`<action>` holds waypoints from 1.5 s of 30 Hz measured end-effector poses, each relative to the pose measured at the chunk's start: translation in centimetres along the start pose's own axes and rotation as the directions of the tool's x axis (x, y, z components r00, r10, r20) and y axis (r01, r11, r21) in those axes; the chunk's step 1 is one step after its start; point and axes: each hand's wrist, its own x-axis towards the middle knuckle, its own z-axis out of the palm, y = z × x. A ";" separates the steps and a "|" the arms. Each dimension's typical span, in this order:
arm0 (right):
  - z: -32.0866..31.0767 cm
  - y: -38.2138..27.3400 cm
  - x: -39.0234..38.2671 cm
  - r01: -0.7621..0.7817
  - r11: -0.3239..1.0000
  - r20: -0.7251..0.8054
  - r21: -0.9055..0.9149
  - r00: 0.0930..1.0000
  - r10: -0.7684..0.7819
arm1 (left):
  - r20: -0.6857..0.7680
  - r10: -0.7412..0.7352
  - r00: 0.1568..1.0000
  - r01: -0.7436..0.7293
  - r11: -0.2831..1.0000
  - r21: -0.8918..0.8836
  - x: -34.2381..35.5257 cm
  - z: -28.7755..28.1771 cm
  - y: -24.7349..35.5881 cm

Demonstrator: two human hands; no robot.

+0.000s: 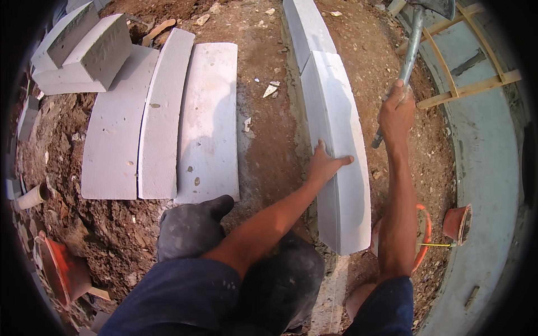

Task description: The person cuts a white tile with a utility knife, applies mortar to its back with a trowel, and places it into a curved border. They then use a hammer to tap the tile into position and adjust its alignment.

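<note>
A light grey lightweight concrete block (350, 185) lies lengthwise in a low row on the ground, with another block (310, 28) touching its far end. My left hand (325, 168) presses on the nearer block, its thumb stretched over the top and its other fingers going over the left edge, partly hidden. To the right of the row, my right hand (397, 112) is wrapped round the tubular metal handle of a mallet (413, 45). The dark mallet head is raised at the upper right, cut off by the picture's rim.
Several loose blocks (210, 117) lie at left, others piled (78, 53) beyond. A wooden frame (471, 92) rests on a grey slab (487, 168) at right. Orange containers stand at lower left (64, 269) and right (457, 224). My knees (190, 227) are close to the blocks.
</note>
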 end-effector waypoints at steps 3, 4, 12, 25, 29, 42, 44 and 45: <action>2.4 7.8 -0.3 0.028 0.910 0.051 -0.414 0.999 -0.007 | 0.038 0.020 0.999 -0.019 0.999 -0.034 -0.3 1.3 1.4; 2.2 8.1 -0.9 -0.068 0.915 0.146 -0.397 0.980 0.136 | 0.089 0.001 0.996 0.004 0.999 -0.053 -0.4 1.5 0.6; -1.3 0.4 -3.6 -0.325 0.945 0.145 0.041 0.937 0.317 | -0.029 0.044 0.999 -0.043 0.999 0.032 -0.4 0.1 0.5; 1.1 2.2 -3.1 -0.207 0.954 0.162 -0.218 0.956 0.245 | 0.012 0.076 0.997 -0.075 0.997 -0.033 1.0 0.2 -0.4; 1.9 5.0 -1.1 -0.331 0.897 0.344 -0.293 0.839 0.422 | 0.058 0.082 0.995 -0.084 0.996 0.019 0.8 1.0 0.3; -7.6 4.0 -17.5 -0.466 0.885 0.368 0.005 0.823 0.431 | 0.054 0.187 0.981 -0.187 0.982 0.013 2.5 -0.6 0.2; -12.2 2.6 -25.7 -0.576 0.804 0.352 0.145 0.790 0.502 | 0.098 0.156 0.983 -0.162 0.985 0.056 4.3 -0.5 -0.7; -14.2 1.0 -29.7 -0.642 0.740 0.347 0.201 0.753 0.559 | 0.144 0.077 0.987 -0.086 0.995 0.054 3.1 -0.6 0.2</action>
